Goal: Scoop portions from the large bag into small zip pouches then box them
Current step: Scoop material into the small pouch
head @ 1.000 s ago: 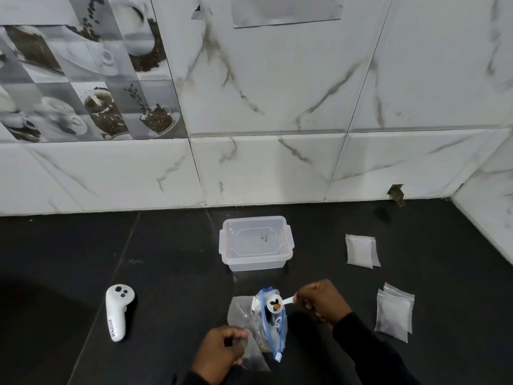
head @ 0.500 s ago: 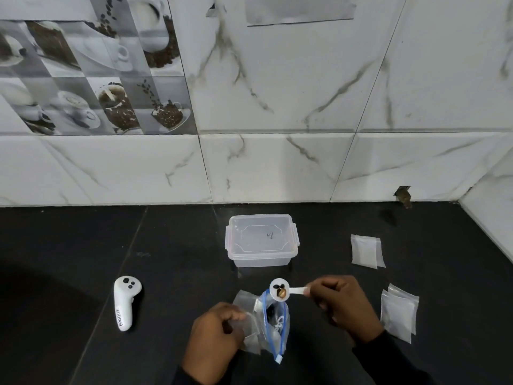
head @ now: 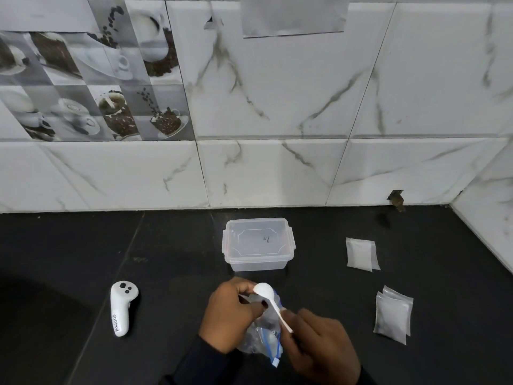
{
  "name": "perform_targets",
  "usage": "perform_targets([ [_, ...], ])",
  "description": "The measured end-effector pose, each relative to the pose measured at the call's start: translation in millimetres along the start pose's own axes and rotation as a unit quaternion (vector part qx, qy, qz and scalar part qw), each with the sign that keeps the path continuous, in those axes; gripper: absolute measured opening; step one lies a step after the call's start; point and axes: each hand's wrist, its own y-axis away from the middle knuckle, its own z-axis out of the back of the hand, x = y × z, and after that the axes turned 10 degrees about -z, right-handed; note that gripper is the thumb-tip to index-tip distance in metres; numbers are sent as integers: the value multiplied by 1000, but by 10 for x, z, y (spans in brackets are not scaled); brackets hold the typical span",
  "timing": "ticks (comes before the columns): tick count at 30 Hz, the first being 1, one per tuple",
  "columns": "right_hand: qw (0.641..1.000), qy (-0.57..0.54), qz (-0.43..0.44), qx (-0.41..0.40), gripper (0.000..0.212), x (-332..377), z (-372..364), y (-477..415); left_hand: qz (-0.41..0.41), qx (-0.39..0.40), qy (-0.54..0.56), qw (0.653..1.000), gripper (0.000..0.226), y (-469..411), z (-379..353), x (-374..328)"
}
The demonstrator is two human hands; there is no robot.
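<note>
The scoop (head: 268,297), level over the large bag (head: 263,340) 0.5 s ago, now tips bowl-down at the pouch (head: 251,298), likely emptying, just before the box (head: 256,264). Right hand (head: 319,345) fingers pinch its handle; left hand (head: 230,315) fingers clamp the pouch. Open surface (head: 180,259) lies left of the box, 2 pouch stacks (head: 392,314) right.

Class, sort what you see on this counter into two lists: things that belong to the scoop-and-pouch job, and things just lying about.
Belongs to the job:
white scoop in the right hand
large zip bag
small pouch in the left hand
far pouch stack
near pouch stack
clear lidded box

Just lying about:
white controller
paper sheet on the wall
</note>
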Motion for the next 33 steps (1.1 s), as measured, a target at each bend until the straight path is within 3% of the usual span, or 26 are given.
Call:
perform_targets([
  [6,1000,-10,0,-21,22,-57,-139,138,15,-4,16,1000,25,1,-5,25],
  [8,989,-97,-108,-44,19,-16,-77,86,15,-12,23,1000,24,13,31,37],
  [10,936,-215,-271,-71,16,-13,25,-15,19,-28,30,999,27,30,123,107],
  [11,910,-245,-330,-65,17,-61,53,-45,22,-38,32,999,28,45,188,156],
  [13,894,-220,-390,1,15,-212,98,-70,20,-67,40,997,30,84,327,275],
  [18,861,-124,-447,211,11,-336,-182,26,29,-90,38,995,31,212,514,438],
  [22,819,-111,-483,288,20,-401,-673,5,23,-82,51,995,33,234,438,420],
  [33,778,-315,-503,207,10,-409,-967,-63,5,-42,103,994,36,176,222,274],
])
